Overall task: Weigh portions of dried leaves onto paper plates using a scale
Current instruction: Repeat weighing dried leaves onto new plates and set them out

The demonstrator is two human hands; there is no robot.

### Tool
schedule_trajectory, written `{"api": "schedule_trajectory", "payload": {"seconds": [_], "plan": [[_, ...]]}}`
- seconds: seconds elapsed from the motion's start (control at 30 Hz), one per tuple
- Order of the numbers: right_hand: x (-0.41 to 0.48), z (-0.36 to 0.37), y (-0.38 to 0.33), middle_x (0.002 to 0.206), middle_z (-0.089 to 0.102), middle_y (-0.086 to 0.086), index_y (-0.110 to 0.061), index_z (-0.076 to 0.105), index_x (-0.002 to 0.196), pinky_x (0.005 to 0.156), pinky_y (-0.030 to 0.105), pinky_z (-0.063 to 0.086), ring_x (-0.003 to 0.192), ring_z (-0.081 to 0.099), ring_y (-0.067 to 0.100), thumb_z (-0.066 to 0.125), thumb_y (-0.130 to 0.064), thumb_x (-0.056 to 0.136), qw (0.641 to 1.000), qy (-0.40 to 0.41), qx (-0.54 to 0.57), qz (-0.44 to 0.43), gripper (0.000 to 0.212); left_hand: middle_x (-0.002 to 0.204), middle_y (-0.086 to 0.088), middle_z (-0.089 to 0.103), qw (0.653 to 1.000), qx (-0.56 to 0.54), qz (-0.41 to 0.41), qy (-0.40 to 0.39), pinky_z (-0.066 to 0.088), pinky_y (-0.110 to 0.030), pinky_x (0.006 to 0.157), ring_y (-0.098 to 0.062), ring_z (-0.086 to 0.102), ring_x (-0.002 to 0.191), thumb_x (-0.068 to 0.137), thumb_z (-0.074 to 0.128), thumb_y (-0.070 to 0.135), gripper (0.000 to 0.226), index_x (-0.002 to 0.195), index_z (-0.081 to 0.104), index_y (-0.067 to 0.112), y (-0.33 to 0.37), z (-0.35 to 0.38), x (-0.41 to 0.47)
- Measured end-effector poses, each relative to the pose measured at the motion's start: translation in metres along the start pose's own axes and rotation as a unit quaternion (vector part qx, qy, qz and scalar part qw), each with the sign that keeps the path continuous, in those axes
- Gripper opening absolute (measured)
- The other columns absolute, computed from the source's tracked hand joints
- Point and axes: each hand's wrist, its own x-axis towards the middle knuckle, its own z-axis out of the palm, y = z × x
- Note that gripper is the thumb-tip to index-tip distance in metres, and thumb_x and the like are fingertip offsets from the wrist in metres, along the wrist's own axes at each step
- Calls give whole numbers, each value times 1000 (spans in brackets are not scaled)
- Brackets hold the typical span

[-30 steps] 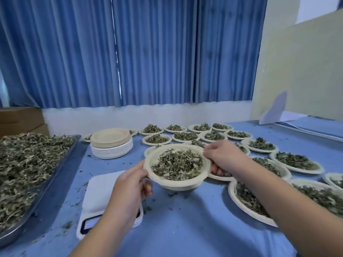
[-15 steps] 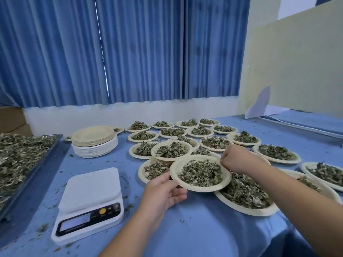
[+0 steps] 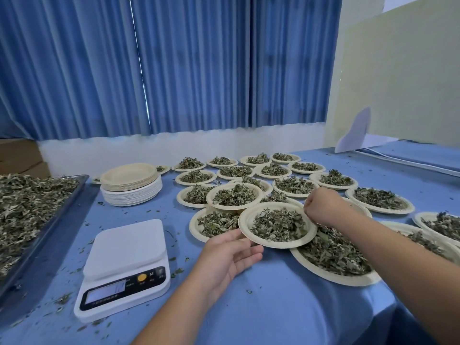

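Head view: the round beige paper plate of dried green leaves (image 3: 244, 221) has come off the white digital scale (image 3: 124, 267) and now rests overlapping filled plates (image 3: 333, 255) on the blue counter (image 3: 249, 307). Fingers of the left hand (image 3: 229, 260) lie loosely spread, touching its near rim. Those of the right hand (image 3: 323, 206) curl, seemingly pinching its far-right rim. With the scale bare, the next portion is likely due.

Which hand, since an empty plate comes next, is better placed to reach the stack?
Left, probably. The left hand lies open at the left rim of the filled plate, nearer the stack of empty plates and the scale. The right hand curls at its right rim, farther away.
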Motion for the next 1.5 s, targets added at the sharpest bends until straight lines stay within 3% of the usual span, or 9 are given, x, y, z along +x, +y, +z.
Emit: {"api": "schedule_trajectory", "payload": {"seconds": [0.13,0.23,0.37,0.5,0.67,0.87,1.03,1.2,1.5], "plan": [[-2,4,1,64,46,13,-1,63,73,51,25,27,55,33,19,45,0,85,1000,21,16,13,21,100,-22,72,1000,-1,-19,12,60,-33,67,-31,73,84,90,54,-10,31,120,57,-2,0,1,0],[-1,7,3,69,55,18,11,67,102,52,26,31,60,39,20,46,-3,87,998,39,46,7,30,86,-21,73,999,-22,-27,33,60,-35,61,-34,73,79,89,56,-11,21,106,55,0,1,1,-3],[-2,4,0,66,64,16,6,71,91,48,22,38,55,47,22,47,-5,86,993,78,84,-5,27,80,-16,74,998,-10,-16,61,60,-33,60,-30,73,73,88,58,-10,26,112,54,-3,3,2,-7],[-12,-6,-19,69,67,4,-18,60,65,44,20,35,54,53,13,48,-9,89,986,121,100,-59,28,92,-18,73,997,4,20,78,59,-30,62,-23,71,68,87,63,-6,27,113,58,-1,12,0,-17],[-34,-5,-67,68,66,-6,-21,69,79,35,11,33,50,53,8,53,-16,91,964,113,190,-147,21,75,-10,68,991,8,116,68,55,-25,54,-15,61,58,96,50,2,17,103,65,-2,47,-21,-29],[-48,25,-144,74,67,-7,-17,72,81,49,8,38,57,52,-1,55,-16,87,947,54,163,-270,18,60,-1,59,947,55,211,236,40,-18,41,-10,47,45,95,53,8,17,87,68,6,111,-112,-26],[-34,58,-219,85,69,0,-12,71,87,54,12,37,63,52,2,52,-14,88,929,22,113,-351,19,68,-2,58,888,115,222,387,36,-24,48,-10,46,50,91,56,12,16,81,69,15,124,-189,-19],[-4,80,-295,122,52,7,-12,61,117,92,35,44,107,53,25,48,-16,92,906,-4,-56,-420,28,75,-1,62,885,150,189,399,42,-30,62,-17,54,67,91,55,11,22,76,69,17,109,-211,-10],[64,95,-407,141,36,12,-6,42,140,102,42,40,124,47,34,52,-27,95,891,-3,-196,-409,50,77,7,64,876,159,162,425,45,-27,67,-15,59,76,91,52,16,20,83,70,20,102,-230,7]]}}
